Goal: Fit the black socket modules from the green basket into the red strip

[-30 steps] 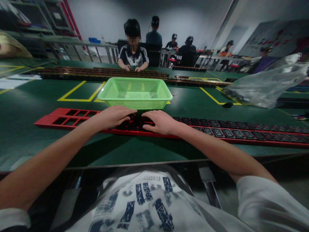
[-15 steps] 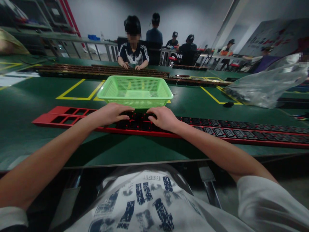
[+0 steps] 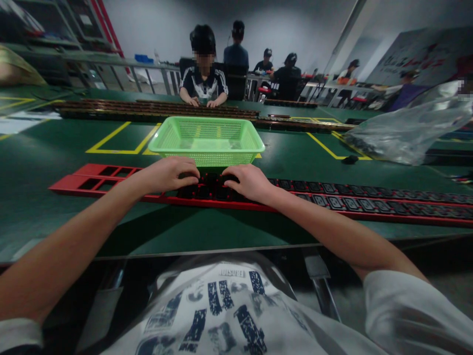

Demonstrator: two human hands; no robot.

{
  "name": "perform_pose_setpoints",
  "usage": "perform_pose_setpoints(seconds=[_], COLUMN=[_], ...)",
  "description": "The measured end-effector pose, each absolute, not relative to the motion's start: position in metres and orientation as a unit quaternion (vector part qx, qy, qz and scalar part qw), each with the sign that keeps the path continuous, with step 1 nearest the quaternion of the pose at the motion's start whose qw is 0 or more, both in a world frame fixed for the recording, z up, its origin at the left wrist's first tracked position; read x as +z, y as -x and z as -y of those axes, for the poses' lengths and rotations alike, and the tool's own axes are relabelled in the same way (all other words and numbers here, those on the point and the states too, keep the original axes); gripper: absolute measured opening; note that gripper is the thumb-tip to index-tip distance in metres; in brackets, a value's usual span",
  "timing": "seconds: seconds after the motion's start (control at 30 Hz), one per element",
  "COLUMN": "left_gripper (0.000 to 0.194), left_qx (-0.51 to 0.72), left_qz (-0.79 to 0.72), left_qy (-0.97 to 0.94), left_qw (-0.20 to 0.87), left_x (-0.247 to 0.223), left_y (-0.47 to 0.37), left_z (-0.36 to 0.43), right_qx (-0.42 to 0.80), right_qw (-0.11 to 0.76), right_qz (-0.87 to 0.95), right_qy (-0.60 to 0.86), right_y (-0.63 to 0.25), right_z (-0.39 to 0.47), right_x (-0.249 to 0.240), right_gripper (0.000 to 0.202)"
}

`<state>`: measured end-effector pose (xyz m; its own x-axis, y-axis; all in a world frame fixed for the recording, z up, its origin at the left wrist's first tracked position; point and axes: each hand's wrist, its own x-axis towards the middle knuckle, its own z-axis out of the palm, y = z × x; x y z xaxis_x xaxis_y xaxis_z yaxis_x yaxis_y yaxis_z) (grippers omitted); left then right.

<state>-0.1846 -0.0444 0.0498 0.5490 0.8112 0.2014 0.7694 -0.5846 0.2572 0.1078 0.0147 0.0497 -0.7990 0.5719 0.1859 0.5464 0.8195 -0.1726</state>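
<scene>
A long red frame (image 3: pixel 64 183) lies across the green table. Its left end has bare openings, while black square pieces (image 3: pixel 320 200) fill its middle and right in two rows. My left hand (image 3: pixel 176 173) is over the middle of the frame, fingers curled towards the thumb at the black pieces. Facing it a short gap away, my right hand (image 3: pixel 249 182) bends its fingers and thumb over the same rows. Whatever lies between the fingertips of either hand is too dark and small to make out. Just behind both hands stands a light green plastic basket (image 3: pixel 207 159).
Long dark brown strips (image 3: pixel 155 109) lie across the far side of the table. A person (image 3: pixel 204 74) sits behind them with both hands on the table. A clear plastic bag (image 3: pixel 399 125) rests at the right. Yellow tape lines (image 3: pixel 111 151) mark the green table (image 3: pixel 155 229).
My left hand has drawn slightly left, its fingers curling closer to the thumb. My right hand has shifted a little left. The basket and frame look unmoved.
</scene>
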Motion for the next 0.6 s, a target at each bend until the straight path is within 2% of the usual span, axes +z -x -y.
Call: perform_pose_setpoints(seconds=[0.27, 0.5, 0.6], left_gripper=[0.04, 0.045, 0.043], left_qx=[0.081, 0.031, 0.029], left_qz=[-0.449, -0.482, -0.482], left_qy=[-0.886, -0.875, -0.875], left_qw=[0.082, 0.036, 0.035], left_x=[0.058, 0.065, 0.067], left_y=[0.172, 0.163, 0.163], left_z=[0.057, 0.066, 0.069], right_qx=[0.039, 0.056, 0.058], right_qw=[0.11, 0.208, 0.197], right_qz=[0.957, 0.952, 0.968], right_qy=[0.267, 0.216, 0.146], right_y=[-0.107, -0.109, -0.111], right_z=[-0.015, -0.019, -0.019], right_x=[0.048, 0.039, 0.038], right_gripper=[0.025, 0.028, 0.027])
